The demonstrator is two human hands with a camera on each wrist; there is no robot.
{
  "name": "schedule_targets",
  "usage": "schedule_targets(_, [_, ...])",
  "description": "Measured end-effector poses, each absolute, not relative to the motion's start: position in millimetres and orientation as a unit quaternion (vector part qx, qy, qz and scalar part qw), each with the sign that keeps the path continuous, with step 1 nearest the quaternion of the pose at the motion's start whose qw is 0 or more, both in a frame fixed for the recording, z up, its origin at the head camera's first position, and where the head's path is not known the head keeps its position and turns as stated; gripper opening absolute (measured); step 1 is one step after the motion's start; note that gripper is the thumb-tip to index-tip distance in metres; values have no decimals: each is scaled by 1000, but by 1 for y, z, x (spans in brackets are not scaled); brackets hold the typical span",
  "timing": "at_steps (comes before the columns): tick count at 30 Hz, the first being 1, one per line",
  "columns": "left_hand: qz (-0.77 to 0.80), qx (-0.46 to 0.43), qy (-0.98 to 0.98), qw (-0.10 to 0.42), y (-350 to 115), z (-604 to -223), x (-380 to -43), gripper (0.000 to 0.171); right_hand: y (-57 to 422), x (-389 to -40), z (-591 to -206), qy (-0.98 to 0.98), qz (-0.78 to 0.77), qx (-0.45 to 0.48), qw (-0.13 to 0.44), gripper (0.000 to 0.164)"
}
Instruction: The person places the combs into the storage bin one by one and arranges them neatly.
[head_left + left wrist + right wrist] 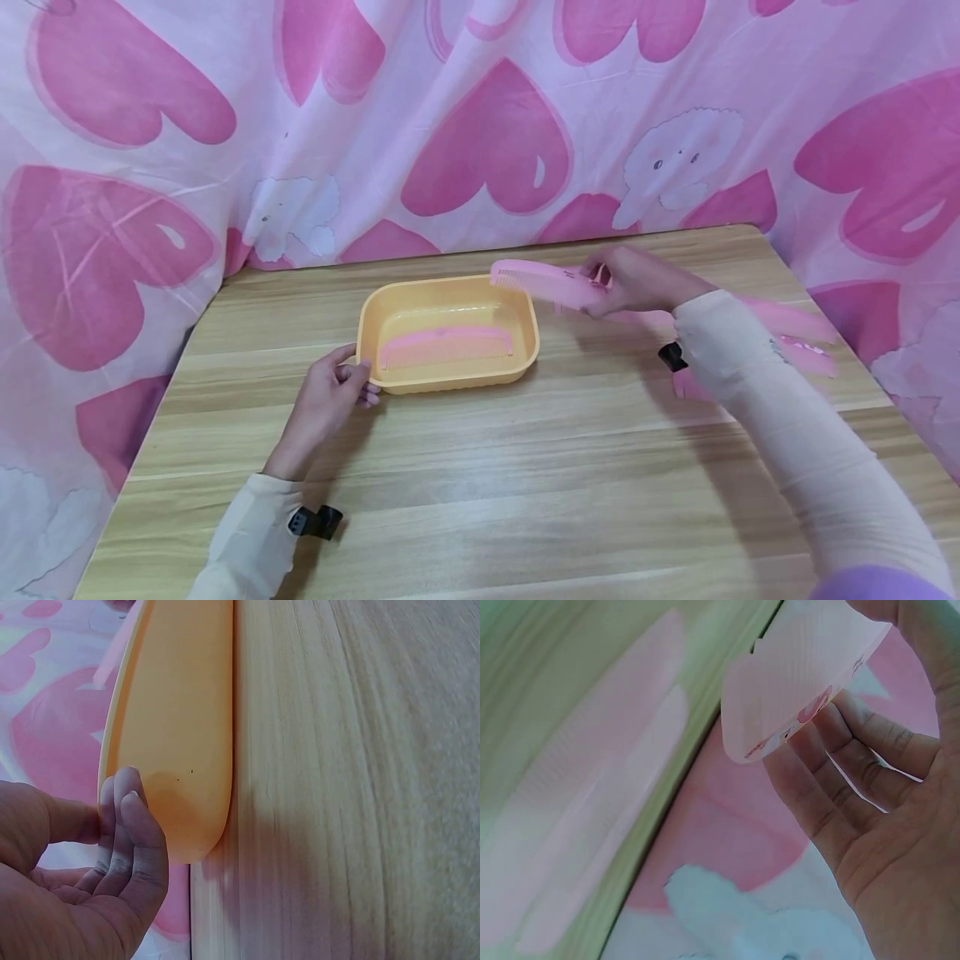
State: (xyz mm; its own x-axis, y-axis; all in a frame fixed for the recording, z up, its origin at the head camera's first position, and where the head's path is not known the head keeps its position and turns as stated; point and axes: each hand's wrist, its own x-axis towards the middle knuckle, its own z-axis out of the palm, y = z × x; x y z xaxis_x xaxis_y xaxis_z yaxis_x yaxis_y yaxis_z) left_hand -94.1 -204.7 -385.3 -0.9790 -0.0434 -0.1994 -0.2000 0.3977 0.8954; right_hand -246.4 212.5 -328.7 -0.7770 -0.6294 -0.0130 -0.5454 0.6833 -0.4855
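Observation:
A yellow plastic basin (457,385) stands on the wooden table, with a pink comb (442,335) lying flat inside it. My left hand (330,390) pinches the basin's near left corner, thumb over the rim and fingers against the outer wall (176,735). In my right hand (637,279) is another pink comb (536,282), held by one end between thumb and fingers. Its free end overlaps the basin's far right corner in the head view. The right wrist view shows a printed picture along the held comb's spine (802,716).
More pink combs (787,321) lie at the right of the table, partly covered by the right sleeve (727,358). Two long pink combs (592,742) lie side by side near the table edge in the right wrist view. A heart-patterned pink curtain (487,142) hangs behind the table.

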Motion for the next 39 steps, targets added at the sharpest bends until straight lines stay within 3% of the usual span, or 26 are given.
schedule_targets(17, [560, -56, 824, 64, -204, -385, -94, 46, 122, -248, -308, 890, -205, -392, 112, 48])
schedule_targets(25, [554, -66, 827, 67, -204, -386, -94, 46, 91, -247, -319, 893, -167, -389, 153, 48])
schedule_targets(32, [545, -73, 832, 72, -205, -387, -94, 47, 76, -245, -331, 893, -130, -401, 154, 37])
schedule_targets(39, [547, -66, 832, 68, -205, -387, -94, 46, 68, -243, -344, 897, -113, -388, 177, 48])
